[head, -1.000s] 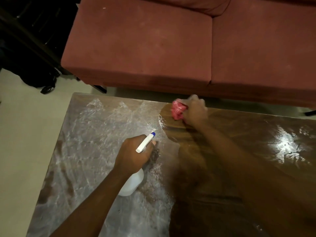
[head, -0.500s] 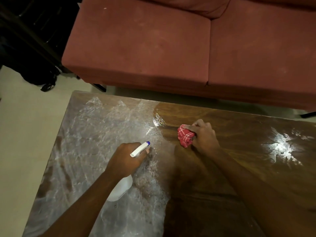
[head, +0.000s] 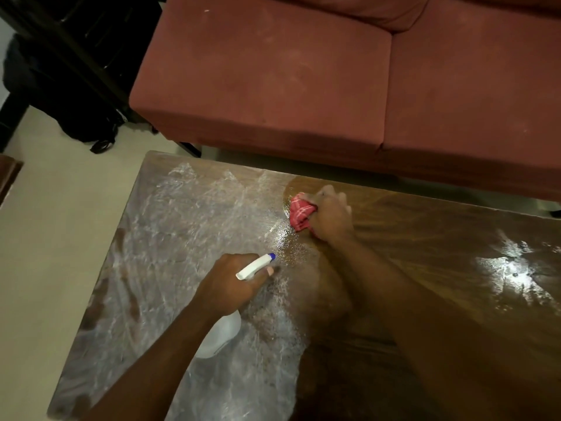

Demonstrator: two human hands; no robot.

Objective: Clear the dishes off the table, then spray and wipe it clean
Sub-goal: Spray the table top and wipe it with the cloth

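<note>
One red cloth point(head: 300, 211) is pressed on the table point(head: 425, 238) near its twelve o'clock edge, the right hand point(head: 331, 215) clenched around it. At seven o'clock from the cloth, the left hand point(head: 230, 284) grips one white spray bottle point(head: 223, 332). One sofa point(head: 273, 71) stands beyond.

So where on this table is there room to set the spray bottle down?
Two patches of the table: the filmy stretch between the left hand and the table's left edge, and the wiped wood right of the right hand. Crowded only mid-table, where the spray bottle and the cloth sit close.
</note>
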